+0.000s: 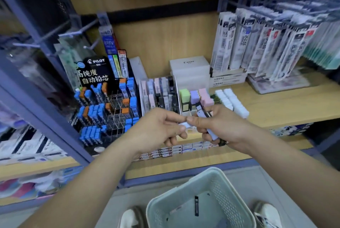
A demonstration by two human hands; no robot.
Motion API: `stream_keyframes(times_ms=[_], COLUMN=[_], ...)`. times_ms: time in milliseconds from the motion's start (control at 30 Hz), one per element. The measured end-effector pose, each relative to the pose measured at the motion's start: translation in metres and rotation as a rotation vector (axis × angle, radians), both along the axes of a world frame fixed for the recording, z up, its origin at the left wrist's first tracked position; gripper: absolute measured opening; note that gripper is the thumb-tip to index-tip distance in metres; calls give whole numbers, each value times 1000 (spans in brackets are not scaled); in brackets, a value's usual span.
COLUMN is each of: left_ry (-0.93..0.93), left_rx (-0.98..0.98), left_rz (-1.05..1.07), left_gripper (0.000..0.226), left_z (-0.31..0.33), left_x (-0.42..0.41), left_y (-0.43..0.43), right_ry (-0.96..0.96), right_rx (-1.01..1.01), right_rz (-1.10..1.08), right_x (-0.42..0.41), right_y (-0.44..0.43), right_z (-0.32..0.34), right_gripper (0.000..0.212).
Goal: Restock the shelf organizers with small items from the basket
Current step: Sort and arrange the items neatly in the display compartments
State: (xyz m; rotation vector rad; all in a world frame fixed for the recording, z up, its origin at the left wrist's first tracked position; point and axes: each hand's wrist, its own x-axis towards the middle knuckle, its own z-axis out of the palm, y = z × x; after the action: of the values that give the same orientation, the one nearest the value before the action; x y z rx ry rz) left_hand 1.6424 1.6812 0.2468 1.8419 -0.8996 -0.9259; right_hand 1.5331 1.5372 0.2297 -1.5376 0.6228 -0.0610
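A handful of slim lead-refill cases [211, 133] sits gripped in the right hand [222, 126], just in front of the shelf's white organizer [142, 95]. The left hand [158, 130], touching the right, pinches one pale case [186, 124] at the bundle's end. Pulling it free could loosen the others and spill them past the basket [211, 170] below.

Pale slim cases [211, 134] sitting bunched in right hand [221, 126], left hand [158, 130] pinching one; black case [196, 206] lying flat in mint basket [157, 213].
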Motion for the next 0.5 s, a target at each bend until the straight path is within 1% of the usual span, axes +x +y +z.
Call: stream_keyframes(times_ms=[33,100,133,233,300,400,500], left_ry=[-23,-65,-82,-170,-194,-98,77], left_rx=[-20,-60,-77,-115,-134,-176,-206], left_rz=[54,132,158,203,221,247,328], left_gripper=[17,12,11,11,12,17,18], left_z=[2,7,9,11,12,12,15], left_x=[4,15,19,28,31,39,53], left_y=[0,1,2,4,4,5,9], right_ry=[-7,-35,-48,-57,-79,-169,-217], right_rx=[35,129,178,302,339,281,120], right_rz=[3,15,20,17,33,42,8], right_x=[3,8,11,21,26,34,42], right_y=[-2,-4,-5,-3,0,2,2], right_z=[1,6,9,10,9,7,4], right_gripper=[52,24,18,16,13,8,9])
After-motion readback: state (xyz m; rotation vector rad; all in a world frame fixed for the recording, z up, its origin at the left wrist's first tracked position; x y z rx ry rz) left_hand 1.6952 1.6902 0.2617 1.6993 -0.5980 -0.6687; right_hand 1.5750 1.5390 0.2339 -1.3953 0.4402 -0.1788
